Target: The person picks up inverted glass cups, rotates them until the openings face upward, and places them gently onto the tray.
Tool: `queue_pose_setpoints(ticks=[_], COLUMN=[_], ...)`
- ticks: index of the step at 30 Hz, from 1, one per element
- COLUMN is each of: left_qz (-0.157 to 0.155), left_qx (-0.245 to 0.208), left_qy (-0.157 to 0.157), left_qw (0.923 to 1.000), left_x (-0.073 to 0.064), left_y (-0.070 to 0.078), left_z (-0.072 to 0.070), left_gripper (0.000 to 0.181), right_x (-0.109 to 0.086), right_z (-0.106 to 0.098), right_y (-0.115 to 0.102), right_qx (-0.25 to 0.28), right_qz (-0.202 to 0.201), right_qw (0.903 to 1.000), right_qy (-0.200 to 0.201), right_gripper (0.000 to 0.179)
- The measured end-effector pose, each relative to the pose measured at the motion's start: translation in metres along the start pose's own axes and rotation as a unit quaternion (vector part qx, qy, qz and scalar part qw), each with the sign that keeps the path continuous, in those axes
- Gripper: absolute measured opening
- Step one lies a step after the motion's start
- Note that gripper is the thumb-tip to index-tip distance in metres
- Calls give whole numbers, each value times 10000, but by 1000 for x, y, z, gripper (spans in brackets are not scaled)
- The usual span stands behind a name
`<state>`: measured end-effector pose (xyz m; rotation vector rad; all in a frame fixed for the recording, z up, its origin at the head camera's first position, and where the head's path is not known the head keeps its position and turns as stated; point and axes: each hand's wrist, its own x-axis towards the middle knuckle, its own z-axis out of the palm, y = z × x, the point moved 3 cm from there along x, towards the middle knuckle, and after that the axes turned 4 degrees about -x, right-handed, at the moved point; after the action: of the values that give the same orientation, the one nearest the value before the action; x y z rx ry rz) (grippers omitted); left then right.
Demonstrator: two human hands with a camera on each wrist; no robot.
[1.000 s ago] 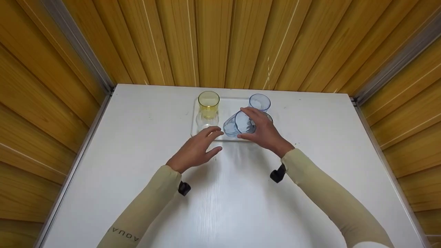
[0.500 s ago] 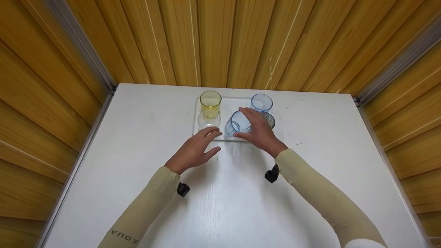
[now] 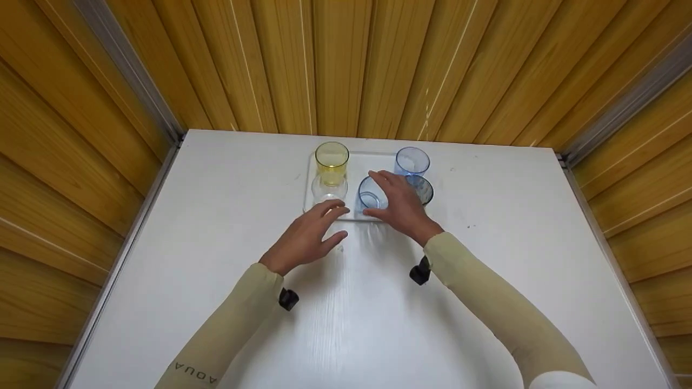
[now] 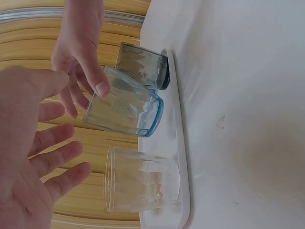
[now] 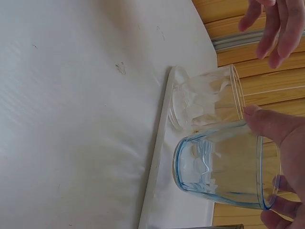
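My right hand (image 3: 403,208) grips a light blue drinking glass (image 3: 371,189) near its rim, between thumb and fingers. In the left wrist view this blue glass (image 4: 126,107) leans a little, its base close over the white tray (image 3: 368,161). A clear glass (image 4: 143,181) stands upright on the tray beside it. My left hand (image 3: 305,237) hovers in front of the clear glass, fingers spread and relaxed, holding nothing. Behind the right hand stands a dark grey glass (image 3: 424,189), partly covered by that hand.
At the tray's back left stands a yellow glass (image 3: 331,162), and at its back right a second blue glass (image 3: 412,161). The tray lies near the far edge of the white table (image 3: 232,183). Wood-patterned panels (image 3: 335,65) enclose the far side and both ends.
My right hand has shifted slightly left with the blue glass, which has gone from strongly tilted to nearly upright. More of the dark grey glass shows. The left hand has barely moved.
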<state>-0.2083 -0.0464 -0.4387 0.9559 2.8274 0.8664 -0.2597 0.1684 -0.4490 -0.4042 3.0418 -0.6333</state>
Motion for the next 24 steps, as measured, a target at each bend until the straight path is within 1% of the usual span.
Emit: queue_pose_setpoints(ticks=[3,5,14,21,24], left_qz=[153,155,-115,-259,-276], left_qx=[38,22,3,8,-66], left_qy=[109,121,-102,-150,-139], left_qw=[9998,9998,9999,9996,9995], left_x=[-1,-1,-2,-2,-3], left_y=[0,0,-1,-1,-2], left_z=[0,0,1,2,2], left_gripper=[47,47,51,52,52], right_x=[2,2,5,8,10], right_z=[3,3,9,15,17], right_y=[1,0,0,2,4], right_qx=[-240,-314,-354,-300,-295], right_qz=[-70,-49,126,285,326], right_qw=[9997,9995,9992,9990,9988], right_qy=[38,37,-99,-174,-197], right_gripper=[85,84,83,84,84])
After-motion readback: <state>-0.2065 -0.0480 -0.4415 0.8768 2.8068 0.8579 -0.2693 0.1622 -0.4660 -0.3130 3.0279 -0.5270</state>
